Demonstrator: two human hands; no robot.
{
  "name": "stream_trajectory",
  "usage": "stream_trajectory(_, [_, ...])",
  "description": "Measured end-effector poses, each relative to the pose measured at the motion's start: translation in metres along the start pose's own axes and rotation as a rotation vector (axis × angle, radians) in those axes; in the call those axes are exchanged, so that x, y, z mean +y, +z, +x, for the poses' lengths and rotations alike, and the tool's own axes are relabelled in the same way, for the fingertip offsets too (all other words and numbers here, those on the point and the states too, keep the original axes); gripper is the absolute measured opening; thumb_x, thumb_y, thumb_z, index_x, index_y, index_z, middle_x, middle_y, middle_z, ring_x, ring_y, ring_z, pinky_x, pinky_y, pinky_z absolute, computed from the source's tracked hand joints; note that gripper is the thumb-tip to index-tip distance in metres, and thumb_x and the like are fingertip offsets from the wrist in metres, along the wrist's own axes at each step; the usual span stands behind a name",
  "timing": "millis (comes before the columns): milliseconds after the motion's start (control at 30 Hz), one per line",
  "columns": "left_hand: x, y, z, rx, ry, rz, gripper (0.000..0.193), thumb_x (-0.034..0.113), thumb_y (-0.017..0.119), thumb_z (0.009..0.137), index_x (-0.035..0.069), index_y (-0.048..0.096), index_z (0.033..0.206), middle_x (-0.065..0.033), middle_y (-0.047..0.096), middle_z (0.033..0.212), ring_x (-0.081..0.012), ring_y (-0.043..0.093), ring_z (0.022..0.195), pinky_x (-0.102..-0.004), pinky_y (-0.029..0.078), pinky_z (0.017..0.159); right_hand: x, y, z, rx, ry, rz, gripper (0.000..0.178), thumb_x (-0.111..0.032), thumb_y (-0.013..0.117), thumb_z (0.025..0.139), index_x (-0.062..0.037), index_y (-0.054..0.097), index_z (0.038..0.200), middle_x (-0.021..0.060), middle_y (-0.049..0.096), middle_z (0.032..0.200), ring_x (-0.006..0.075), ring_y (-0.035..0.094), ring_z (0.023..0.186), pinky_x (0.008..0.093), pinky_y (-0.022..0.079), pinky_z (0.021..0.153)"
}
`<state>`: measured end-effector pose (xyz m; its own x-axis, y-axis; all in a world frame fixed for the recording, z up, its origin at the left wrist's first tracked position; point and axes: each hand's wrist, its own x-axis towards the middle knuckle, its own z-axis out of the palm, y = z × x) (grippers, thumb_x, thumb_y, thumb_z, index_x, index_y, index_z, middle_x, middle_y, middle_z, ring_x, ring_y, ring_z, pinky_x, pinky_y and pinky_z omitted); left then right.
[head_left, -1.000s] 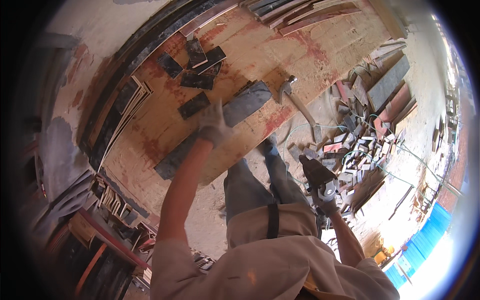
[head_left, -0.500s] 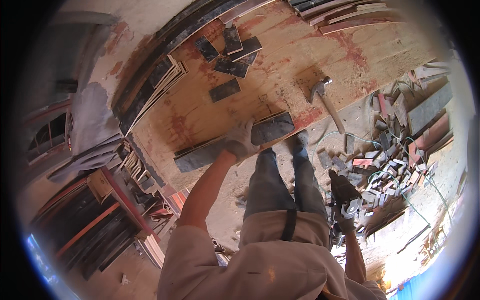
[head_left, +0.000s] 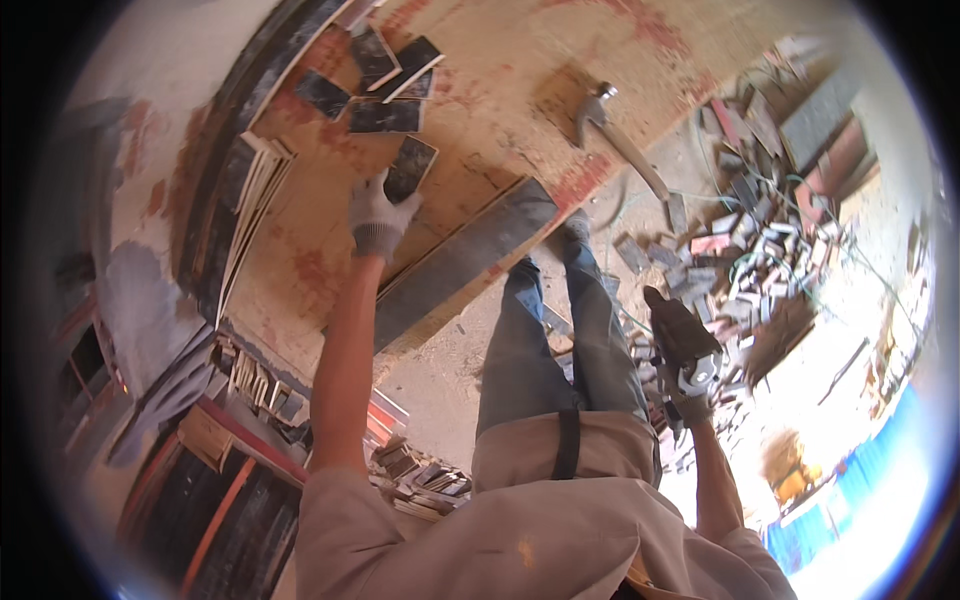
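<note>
My left hand (head_left: 382, 215), in a pale work glove, is closed on the near end of a small black board piece (head_left: 412, 168) over the plywood worktop. Below it, a long dark board (head_left: 465, 262) lies along the worktop's near edge. Several more black pieces (head_left: 385, 115) lie beyond my hand, some overlapping. Low on the right, my right hand (head_left: 692, 408) grips a dark handheld power tool (head_left: 685, 335) with a silver part, held beside my leg. Its fingers are partly hidden, and the tool's exact kind is unclear.
A claw hammer (head_left: 625, 145) lies on the worktop (head_left: 500, 110) with its handle past the edge. Stacked thin boards (head_left: 250, 215) stand at the left. Offcuts (head_left: 750, 250) and a thin green hose (head_left: 800, 180) cover the floor at the right.
My left hand has left the long board, moved up and left, and taken hold of a small black board piece, now turned. The view has swung, and my right hand still holds the power tool.
</note>
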<state>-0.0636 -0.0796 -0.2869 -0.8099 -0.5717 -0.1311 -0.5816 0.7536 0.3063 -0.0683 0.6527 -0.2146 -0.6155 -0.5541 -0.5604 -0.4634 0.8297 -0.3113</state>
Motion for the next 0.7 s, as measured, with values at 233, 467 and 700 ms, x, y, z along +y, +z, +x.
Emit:
stream_trajectory(233, [0.139, 0.021, -0.089, 0.116, 0.259, -0.182, 0.084, 0.043, 0.091, 0.081, 0.003, 0.057, 0.145, -0.0245, 0.055, 0.149, -0.045, 0.056, 0.135, -0.0581, 0.047, 0.113, -0.012, 0.007, 0.018, 0.073, -0.267, -0.114, 0.052, -0.024, 0.068, 0.094, -0.0152, 0.063, 0.145, 0.0107, 0.071, 0.131, 0.0304, 0.069, 0.111, 0.0477, 0.056, 0.086])
stream_trajectory(467, [0.159, 0.059, -0.086, 0.158, 0.21, -0.109, 0.102, 0.065, 0.081, 0.084, 0.005, 0.048, 0.159, -0.024, 0.054, 0.155, -0.048, 0.052, 0.139, -0.0633, 0.036, 0.12, 0.002, 0.016, 0.046, 0.009, -0.4, -0.106, 0.042, -0.021, 0.073, 0.089, -0.0108, 0.066, 0.129, 0.0143, 0.067, 0.124, 0.0377, 0.066, 0.11, 0.0531, 0.054, 0.087])
stream_trajectory(700, [0.158, 0.063, -0.085, 0.12, 0.191, -0.042, 0.1, 0.065, 0.08, 0.085, 0.003, 0.049, 0.157, -0.0262, 0.063, 0.142, -0.0486, 0.058, 0.128, -0.06, 0.044, 0.111, -0.02, -0.027, 0.086, -0.108, -0.272, 0.515, 0.043, -0.023, 0.079, 0.086, -0.008, 0.067, 0.124, 0.013, 0.071, 0.11, 0.0334, 0.069, 0.101, 0.0467, 0.056, 0.088])
